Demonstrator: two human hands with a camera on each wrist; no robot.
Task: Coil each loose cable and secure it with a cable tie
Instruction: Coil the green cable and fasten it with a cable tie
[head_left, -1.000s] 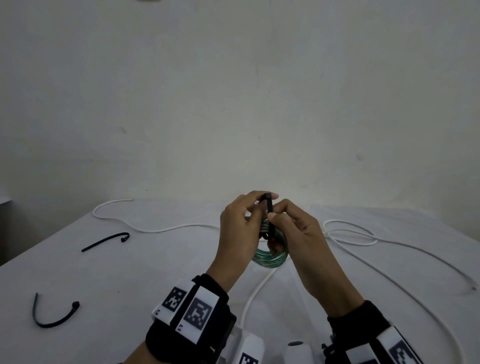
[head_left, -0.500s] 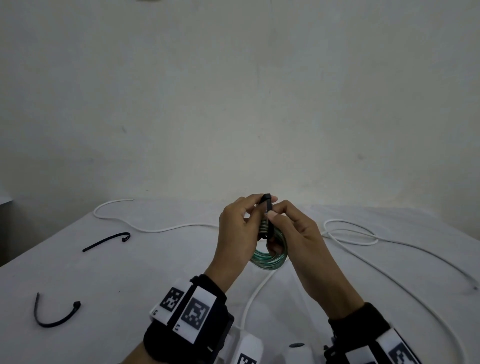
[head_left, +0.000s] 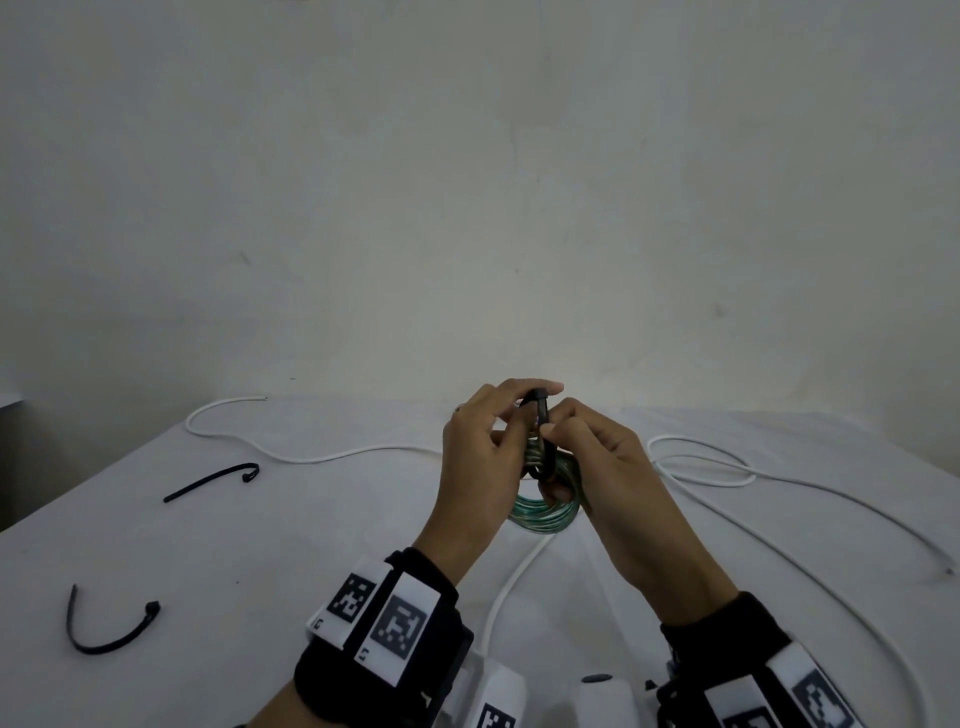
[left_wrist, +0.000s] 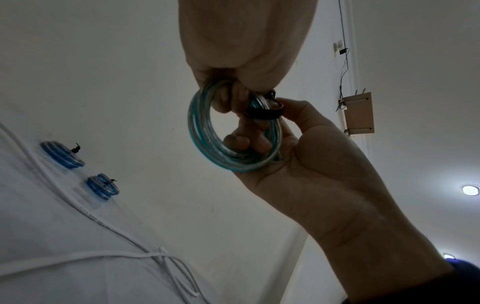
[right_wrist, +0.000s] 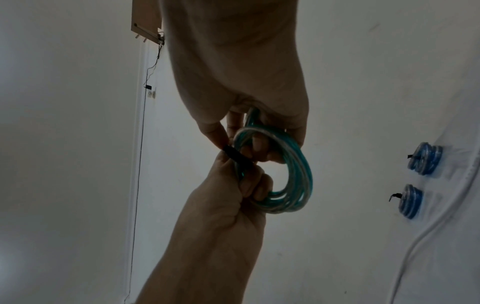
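Gripping a coiled teal cable (head_left: 545, 512) above the worktop (head_left: 260, 545), left hand (head_left: 480, 457) and right hand (head_left: 602, 467) both pinch its black cable tie (head_left: 540, 410); no writing is legible.

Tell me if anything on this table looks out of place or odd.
Nothing looks damaged or spilled. The loose white cable sprawls uncoiled across the table, and two spare black cable ties lie off to the left. Both hands hold the teal coil, which is expected here.

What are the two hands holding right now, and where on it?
Both hands hold the teal cable coil at its top, fingers pinching the black cable tie wrapped there.
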